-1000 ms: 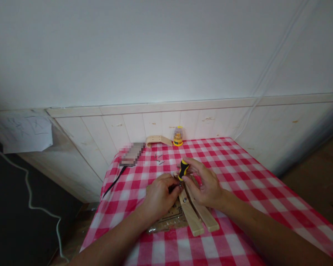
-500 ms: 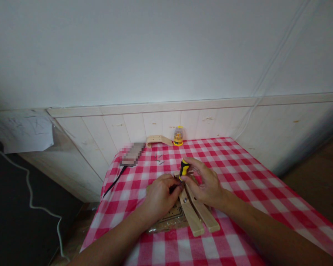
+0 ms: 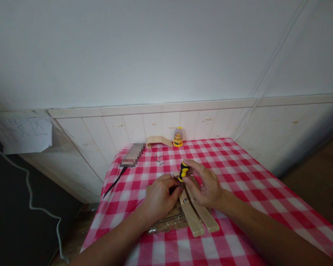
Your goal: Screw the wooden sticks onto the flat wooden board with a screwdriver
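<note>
My right hand [image 3: 207, 186] holds a short yellow-and-black screwdriver [image 3: 184, 171] by its handle, upright with its tip down. Close to that tip, my left hand [image 3: 163, 194] has thumb and forefinger pinched together; whatever lies between them is too small to make out. Below both hands rest two pale wooden bars [image 3: 192, 218], joined toward the far end and spread slightly apart at the near end. A metal screw head [image 3: 185, 201] shows on the left bar. Under the wood lies a flat brown cardboard piece in clear plastic [image 3: 168, 226].
Several loose screws [image 3: 160, 160] lie farther back. A bent wooden piece [image 3: 158, 140] and a yellow-based bit container [image 3: 178, 137] stand by the wall. A blurred-out rectangular object [image 3: 133, 154] with a black strap is at the left edge of the checked tablecloth [image 3: 252, 192].
The screwdriver and the right hand's fingers around it have shifted very slightly. Left hand and wooden bars look unmoved.
</note>
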A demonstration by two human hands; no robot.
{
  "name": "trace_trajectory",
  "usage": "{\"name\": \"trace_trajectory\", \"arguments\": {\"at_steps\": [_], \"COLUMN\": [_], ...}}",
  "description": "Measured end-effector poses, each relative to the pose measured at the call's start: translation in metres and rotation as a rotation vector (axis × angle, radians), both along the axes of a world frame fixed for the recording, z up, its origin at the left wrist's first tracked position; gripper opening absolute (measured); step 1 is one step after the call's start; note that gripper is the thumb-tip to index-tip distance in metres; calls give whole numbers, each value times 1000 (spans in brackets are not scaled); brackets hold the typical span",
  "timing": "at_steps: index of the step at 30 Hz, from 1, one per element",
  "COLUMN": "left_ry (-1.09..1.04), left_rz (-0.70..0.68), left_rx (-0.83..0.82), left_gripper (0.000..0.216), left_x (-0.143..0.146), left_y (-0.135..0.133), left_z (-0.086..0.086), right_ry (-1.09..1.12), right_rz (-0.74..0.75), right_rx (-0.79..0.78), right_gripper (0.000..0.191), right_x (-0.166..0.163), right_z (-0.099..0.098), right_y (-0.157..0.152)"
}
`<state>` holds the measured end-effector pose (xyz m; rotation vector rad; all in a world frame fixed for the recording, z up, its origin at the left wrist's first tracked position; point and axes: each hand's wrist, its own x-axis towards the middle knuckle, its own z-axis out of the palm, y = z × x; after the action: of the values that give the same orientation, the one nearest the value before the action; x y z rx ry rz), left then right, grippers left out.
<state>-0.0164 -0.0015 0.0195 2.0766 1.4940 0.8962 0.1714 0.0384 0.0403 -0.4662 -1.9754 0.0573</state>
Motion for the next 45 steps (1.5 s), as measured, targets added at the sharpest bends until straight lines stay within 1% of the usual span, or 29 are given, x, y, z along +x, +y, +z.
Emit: {"name": "trace_trajectory", "arguments": {"at_steps": [7,15,23,28,32,37,41,45], "left_ry": [26,7,-19,-24,-9,16,15,10], "left_rz": [-3,-9,-5,-20,-26,-23,-8,-10], "left_rx": [8,14,29,32,27,25,34,29], "left_gripper": [17,18,18,17,18,16,19,18], "left_x": [0,1,1,1,0,1,1,1], "left_y": [0,0,-1,-1,0,-1,-2,-1], "left_z": [-1,-1,-1,-2,-2,-1,0,0], "right_ry": [8,1,25,17,10,-10,-2,6], "right_rz": [50,-6,17,22,44,58,34,11], "right_rx": [-36,-17,-20,4,-1,-60,-63,-51], "right_gripper": [57,55,53,52,53,56,56,56], "right_x": [-1,-1,-4,-4,-3,-2,-2,-3], "right_z": [-1,3,6,8,5,-2,-4,-2], "right_y": [0,2,1,1,0,-1,-1,0]}}
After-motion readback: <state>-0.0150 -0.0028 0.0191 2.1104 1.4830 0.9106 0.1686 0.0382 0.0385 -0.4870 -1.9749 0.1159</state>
